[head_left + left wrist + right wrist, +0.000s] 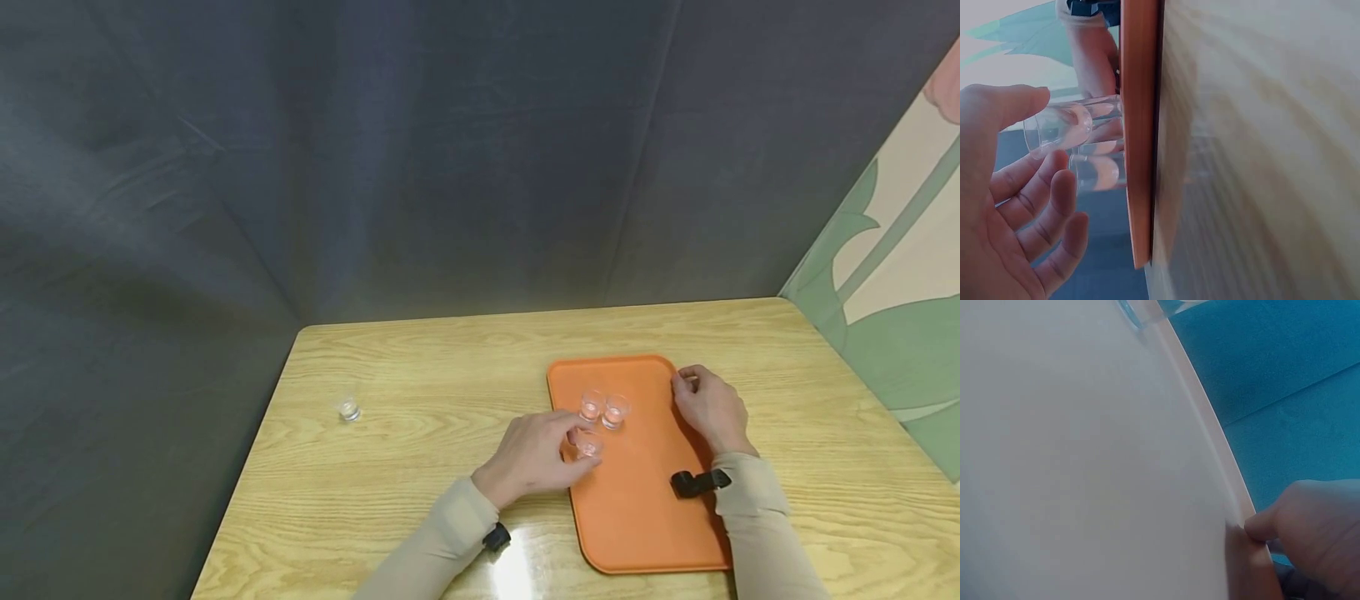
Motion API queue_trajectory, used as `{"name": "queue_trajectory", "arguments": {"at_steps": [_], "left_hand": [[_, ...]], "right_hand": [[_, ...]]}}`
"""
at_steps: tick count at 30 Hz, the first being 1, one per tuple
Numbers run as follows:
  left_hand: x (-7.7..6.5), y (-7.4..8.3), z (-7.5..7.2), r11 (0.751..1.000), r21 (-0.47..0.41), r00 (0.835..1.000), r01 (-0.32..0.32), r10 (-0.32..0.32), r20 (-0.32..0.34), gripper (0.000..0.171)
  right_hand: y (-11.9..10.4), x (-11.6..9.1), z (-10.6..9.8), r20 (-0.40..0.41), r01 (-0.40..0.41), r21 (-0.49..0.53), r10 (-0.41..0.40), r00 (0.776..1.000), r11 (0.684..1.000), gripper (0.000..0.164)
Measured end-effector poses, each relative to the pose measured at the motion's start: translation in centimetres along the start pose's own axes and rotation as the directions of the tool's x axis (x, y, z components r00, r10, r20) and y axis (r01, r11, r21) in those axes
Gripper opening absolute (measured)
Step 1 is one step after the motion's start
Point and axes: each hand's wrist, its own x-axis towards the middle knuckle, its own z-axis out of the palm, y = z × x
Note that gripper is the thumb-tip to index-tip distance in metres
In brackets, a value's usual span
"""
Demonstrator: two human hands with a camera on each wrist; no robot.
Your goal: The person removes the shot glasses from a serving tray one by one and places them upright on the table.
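My left hand [536,454] reaches over the left side of the orange tray [645,508] and pinches a small clear glass [589,446] near its rim, thumb on one side and fingers on the other. Close up in the left wrist view, that glass [1063,128] looks upright, its base at or just above the tray. Just beyond it stand two similar glasses, one on the left [591,406] and one on the right [615,411]. At the tray's far right edge, my right hand [712,408] holds the rim, its thumb [1260,526] against the inner side.
Another small clear glass [348,409] stands alone on the left part of the wooden table [420,375]. Dark cloth [480,167] hangs behind and to the left. A flower-patterned surface [900,292] borders the right side.
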Motion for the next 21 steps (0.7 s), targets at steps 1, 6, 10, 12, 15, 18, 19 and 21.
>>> {"name": "queue_trajectory", "arguments": {"at_steps": [1,6,10,12,15,18,19,21], "left_hand": [[-0.1,-0.2,-0.2,1.000,-0.008,1.000,0.012,-0.012,0.003,0.029],[-0.6,-1.0,-0.9,0.996,-0.044,0.997,0.082,-0.082,0.010,0.029],[-1.1,-1.6,-1.4,0.991,-0.060,0.993,0.118,-0.119,-0.002,0.032],[-1.3,-1.9,-1.6,0.991,-0.060,0.992,0.122,-0.123,-0.014,0.034],[-1.7,-2.4,-1.8,0.990,-0.071,0.992,0.123,-0.125,-0.029,0.034],[-2.1,-2.8,-2.0,0.989,-0.067,0.990,0.131,-0.133,-0.035,0.033],[-2.2,-2.9,-2.1,0.989,-0.063,0.990,0.136,-0.138,-0.035,0.033],[-2.4,-3.1,-2.2,0.988,-0.050,0.988,0.148,-0.150,-0.031,0.035]], "right_hand": [[0.0,0.0,0.0,0.000,0.001,0.001,-0.001,1.000,1.000,0.045],[0.0,0.1,0.1,-0.004,0.006,0.002,-0.006,1.000,1.000,0.045],[-0.1,0.0,0.1,-0.005,0.011,0.005,-0.011,1.000,1.000,0.045],[-0.2,0.0,0.1,-0.007,0.016,0.006,-0.016,1.000,1.000,0.045],[-0.3,-0.1,0.0,-0.009,0.023,0.008,-0.023,1.000,1.000,0.044],[-0.3,-0.2,-0.1,-0.008,0.025,0.008,-0.025,1.000,1.000,0.044],[-0.3,-0.2,-0.2,-0.008,0.025,0.008,-0.025,1.000,1.000,0.044],[-0.3,-0.3,-0.3,-0.008,0.025,0.008,-0.025,1.000,1.000,0.044]]}}
